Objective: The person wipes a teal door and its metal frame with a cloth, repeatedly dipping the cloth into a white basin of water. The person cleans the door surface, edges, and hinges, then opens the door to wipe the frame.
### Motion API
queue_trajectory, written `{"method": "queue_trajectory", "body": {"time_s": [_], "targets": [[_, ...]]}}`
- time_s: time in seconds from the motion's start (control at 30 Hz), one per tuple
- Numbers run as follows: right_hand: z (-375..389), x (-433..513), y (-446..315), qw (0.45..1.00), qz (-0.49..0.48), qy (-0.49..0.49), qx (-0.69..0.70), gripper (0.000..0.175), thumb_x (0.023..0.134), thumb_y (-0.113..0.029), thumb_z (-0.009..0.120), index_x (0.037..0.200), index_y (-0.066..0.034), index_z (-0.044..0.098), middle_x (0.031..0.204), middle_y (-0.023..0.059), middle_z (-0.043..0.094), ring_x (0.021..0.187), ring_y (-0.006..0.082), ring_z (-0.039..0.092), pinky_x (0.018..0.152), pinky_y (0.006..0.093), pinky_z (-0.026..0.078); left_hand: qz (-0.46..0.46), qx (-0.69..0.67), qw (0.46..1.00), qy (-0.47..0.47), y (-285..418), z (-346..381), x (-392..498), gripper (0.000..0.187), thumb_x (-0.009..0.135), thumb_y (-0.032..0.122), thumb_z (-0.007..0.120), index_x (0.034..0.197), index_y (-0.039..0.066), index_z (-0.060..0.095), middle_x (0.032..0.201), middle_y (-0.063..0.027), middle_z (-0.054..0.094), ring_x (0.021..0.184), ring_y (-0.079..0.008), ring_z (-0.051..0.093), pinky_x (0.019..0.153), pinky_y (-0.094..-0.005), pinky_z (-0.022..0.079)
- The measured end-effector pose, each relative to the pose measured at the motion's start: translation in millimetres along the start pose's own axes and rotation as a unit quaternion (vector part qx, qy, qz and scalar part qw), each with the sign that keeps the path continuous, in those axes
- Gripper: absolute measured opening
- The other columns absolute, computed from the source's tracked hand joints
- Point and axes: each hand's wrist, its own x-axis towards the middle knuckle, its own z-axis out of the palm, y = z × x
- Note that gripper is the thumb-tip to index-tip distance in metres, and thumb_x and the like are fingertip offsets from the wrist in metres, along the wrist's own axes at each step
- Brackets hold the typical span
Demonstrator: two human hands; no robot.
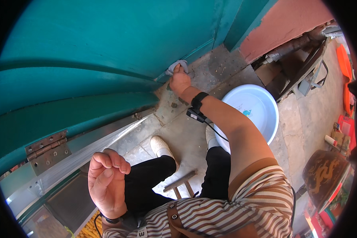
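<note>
My right hand (180,79) presses a bunched grey cloth (178,66) against the bottom edge of a teal painted door (113,35), close to the stone threshold. Raised at the lower left, my left hand (108,178) holds nothing visible; its fingers are curled and the thumb lies near them. A light blue plastic basin (264,110) stands on the floor beneath and beside my right forearm, with a whale picture on its bottom. No water can be made out in it.
A metal hinge (49,150) joins the door at the left. Behind the basin is a broken floor opening (273,70). A dragon-patterned pot (321,175) stands at the right. A wooden stool (181,181) is between my legs. Yellow corn cobs (90,227) lie at the lower left.
</note>
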Motion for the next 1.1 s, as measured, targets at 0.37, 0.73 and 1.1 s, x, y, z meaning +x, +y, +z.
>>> {"method": "queue_trajectory", "body": {"time_s": [0.37, 0.73, 1.1], "targets": [[-42, 5, 39, 0.974, -0.197, -0.026, -0.105, 0.058, 0.079, -0.011, 0.058, 0.135, -0.0209, 0.045, 0.117, 0.0146, 0.054, 0.088, 0.0334, 0.064, 0.074, 0.0437, 0.053, -0.014, 0.022, 1.0, 0.002, 2, -9, 3, 0.014, 0.083, 0.004, 0.058, 0.094, 0.004, 0.048, 0.089, -0.008, 0.047, 0.08, -0.0181, 0.046, 0.071, -0.0306, 0.039], [32, -41, -48, 0.982, -0.024, -0.038, 0.183, 0.052, 0.079, -0.01, 0.055, 0.13, -0.0021, 0.047, 0.115, 0.0236, 0.058, 0.093, 0.0422, 0.06, 0.08, 0.0447, 0.05, -0.012, 0.024, 1.0, -0.008, 6, -16, -6, 0.012, 0.083, 0.007, 0.058, 0.09, 0.004, 0.049, 0.085, -0.01, 0.049, 0.077, -0.019, 0.047, 0.072, -0.0319, 0.041], [-25, -6, 30, 0.493, 0.248, -0.395, 0.735, 0.036, 0.084, -0.018, 0.054, 0.117, -0.0039, 0.058, 0.109, 0.0123, 0.065, 0.095, 0.0279, 0.063, 0.081, 0.0403, 0.051, -0.007, 0.021, 1.0, 0.002, 5, -18, -5, 0.01, 0.083, 0.005, 0.055, 0.092, 0.003, 0.05, 0.087, -0.0098, 0.049, 0.079, -0.0196, 0.048, 0.073, -0.0317, 0.041]]}}
